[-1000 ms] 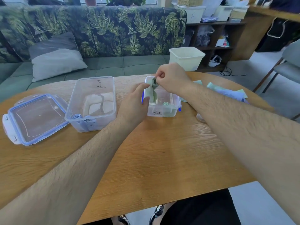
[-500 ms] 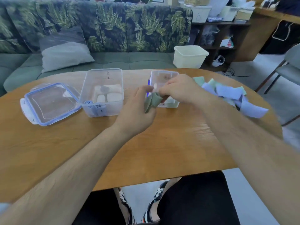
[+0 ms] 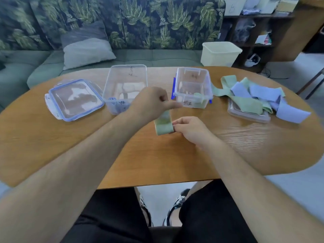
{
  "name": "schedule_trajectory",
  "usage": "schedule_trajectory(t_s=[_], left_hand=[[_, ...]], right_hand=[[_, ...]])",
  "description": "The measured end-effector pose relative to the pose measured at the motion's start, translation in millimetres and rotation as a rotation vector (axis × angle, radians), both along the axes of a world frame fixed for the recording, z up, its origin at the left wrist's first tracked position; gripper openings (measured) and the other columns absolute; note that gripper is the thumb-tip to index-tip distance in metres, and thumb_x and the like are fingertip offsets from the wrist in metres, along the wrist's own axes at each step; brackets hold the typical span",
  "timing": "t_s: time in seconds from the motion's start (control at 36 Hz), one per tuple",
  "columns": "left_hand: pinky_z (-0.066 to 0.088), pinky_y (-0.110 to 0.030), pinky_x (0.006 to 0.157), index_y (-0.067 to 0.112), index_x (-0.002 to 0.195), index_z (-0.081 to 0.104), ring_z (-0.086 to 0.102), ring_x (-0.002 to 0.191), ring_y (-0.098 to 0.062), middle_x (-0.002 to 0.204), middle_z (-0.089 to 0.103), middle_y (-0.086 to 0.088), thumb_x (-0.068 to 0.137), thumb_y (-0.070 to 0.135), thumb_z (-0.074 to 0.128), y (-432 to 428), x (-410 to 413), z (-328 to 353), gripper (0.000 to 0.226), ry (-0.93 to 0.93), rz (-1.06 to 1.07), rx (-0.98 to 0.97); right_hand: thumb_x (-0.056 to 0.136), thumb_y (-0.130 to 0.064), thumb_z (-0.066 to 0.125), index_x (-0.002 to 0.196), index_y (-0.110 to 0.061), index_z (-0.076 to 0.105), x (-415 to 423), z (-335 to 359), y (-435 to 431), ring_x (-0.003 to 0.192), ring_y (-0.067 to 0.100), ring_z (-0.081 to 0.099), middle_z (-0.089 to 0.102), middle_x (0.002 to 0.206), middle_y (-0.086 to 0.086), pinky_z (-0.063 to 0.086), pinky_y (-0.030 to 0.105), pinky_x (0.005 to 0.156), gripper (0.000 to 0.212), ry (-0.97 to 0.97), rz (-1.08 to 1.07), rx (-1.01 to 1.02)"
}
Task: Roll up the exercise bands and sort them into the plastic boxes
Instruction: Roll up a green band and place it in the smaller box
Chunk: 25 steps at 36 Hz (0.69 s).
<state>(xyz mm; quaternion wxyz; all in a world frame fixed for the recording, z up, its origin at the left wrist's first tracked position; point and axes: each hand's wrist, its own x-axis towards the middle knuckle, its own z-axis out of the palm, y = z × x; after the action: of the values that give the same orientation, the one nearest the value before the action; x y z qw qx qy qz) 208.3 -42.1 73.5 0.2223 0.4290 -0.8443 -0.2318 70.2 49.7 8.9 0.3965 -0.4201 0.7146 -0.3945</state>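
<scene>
Band (image 3: 164,125) drawn nearer, pinched by left hand (image 3: 150,102) and right hand (image 3: 191,128), roll (image 3: 198,96) in box (image 3: 192,74)

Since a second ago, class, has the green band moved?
Yes: the green band has come from above the small box toward the person, and is now over the table in front of it.

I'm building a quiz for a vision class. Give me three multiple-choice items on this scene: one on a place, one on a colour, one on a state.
1. The pile of loose bands lies: A on the sofa; B right of the blue-clipped box; C inside it.
2. The held band is: A green; B blue; C red.
3. The blue-clipped box is: A lidded; B overturned; C open.
Key: B, the pile sits past the box's right side; A, pale green shows; C, its top has no lid.
</scene>
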Motion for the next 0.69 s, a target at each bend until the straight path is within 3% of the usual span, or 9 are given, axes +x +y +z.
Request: schedule_trajectory(t_s=[0.08,0.14,0.22,0.31,0.39,0.53,0.61,0.69], left_hand=[[0.037,-0.027,0.051,0.008,0.074,0.06,0.051,0.055,-0.015,0.062,0.06,-0.002,0.07,0.062,0.081,-13,-6,14,0.058,-0.063,-0.039,0.088],[0.047,-0.029,0.061,0.012,0.083,0.067,0.06,0.065,-0.016,0.074,0.069,-0.001,0.068,0.057,0.085,-22,-6,20,0.051,-0.129,-0.096,0.185],[0.048,-0.031,0.07,0.021,0.098,0.072,0.059,0.079,-0.015,0.085,0.063,0.007,0.069,0.044,0.089,-33,-2,24,0.041,-0.207,-0.152,0.243],[0.051,-0.031,0.069,0.017,0.094,0.07,0.066,0.076,-0.016,0.082,0.068,0.005,0.076,0.044,0.086,-42,-4,19,0.036,-0.205,-0.123,0.193],[0.045,-0.028,0.055,0.013,0.084,0.064,0.063,0.06,-0.019,0.073,0.065,0.001,0.081,0.049,0.08,-49,-14,12,0.039,-0.193,-0.053,0.083],[0.036,-0.028,0.055,0.011,0.09,0.065,0.055,0.076,-0.02,0.085,0.063,-0.001,0.083,0.042,0.079,-64,-32,2,0.034,-0.234,-0.033,-0.003],[0.038,-0.028,0.056,0.01,0.096,0.067,0.055,0.069,-0.018,0.091,0.066,-0.004,0.087,0.033,0.078,-70,-38,-2,0.027,-0.282,-0.038,0.023],[0.043,-0.03,0.068,0.009,0.105,0.068,0.059,0.08,-0.023,0.102,0.067,-0.007,0.091,0.024,0.074,-72,-40,-8,0.02,-0.335,-0.058,0.022]], right_hand=[[0.09,-0.016,0.072,0.083,-0.021,0.07,-4,-9,-7,0.076,0.01,0.062,0.076,0.086,-0.003,0.049,0.027,0.075,0.009,0.032,-0.012,-0.033],[0.092,-0.016,0.07,0.086,-0.021,0.069,-9,-14,-10,0.084,0.02,0.069,0.078,0.093,0.003,0.054,0.034,0.08,0.008,0.047,-0.011,-0.041],[0.094,-0.011,0.066,0.09,-0.019,0.069,-14,-18,-12,0.095,0.029,0.072,0.078,0.092,0.005,0.055,0.042,0.091,0.009,0.032,0.007,-0.058],[0.095,-0.011,0.066,0.089,-0.02,0.068,-15,-19,-16,0.085,0.02,0.071,0.078,0.09,0.003,0.054,0.034,0.085,0.011,0.03,0.03,-0.072],[0.096,-0.016,0.066,0.09,-0.024,0.067,-12,-21,-19,0.082,0.011,0.067,0.077,0.09,-0.003,0.049,0.025,0.078,0.01,0.092,0.051,-0.08],[0.095,-0.017,0.067,0.098,-0.025,0.07,-9,-27,-19,0.076,-0.003,0.058,0.071,0.088,-0.012,0.044,0.008,0.07,0.009,0.149,0.032,-0.134],[0.093,-0.011,0.065,0.11,-0.022,0.07,-8,-29,-14,0.085,0.0,0.062,0.07,0.096,-0.012,0.05,0.014,0.08,0.021,0.138,-0.113,-0.243],[0.093,-0.008,0.061,0.103,-0.022,0.07,-7,-31,-6,0.087,0.007,0.061,0.066,0.096,-0.012,0.051,0.021,0.076,0.019,0.299,-0.146,-0.445]])
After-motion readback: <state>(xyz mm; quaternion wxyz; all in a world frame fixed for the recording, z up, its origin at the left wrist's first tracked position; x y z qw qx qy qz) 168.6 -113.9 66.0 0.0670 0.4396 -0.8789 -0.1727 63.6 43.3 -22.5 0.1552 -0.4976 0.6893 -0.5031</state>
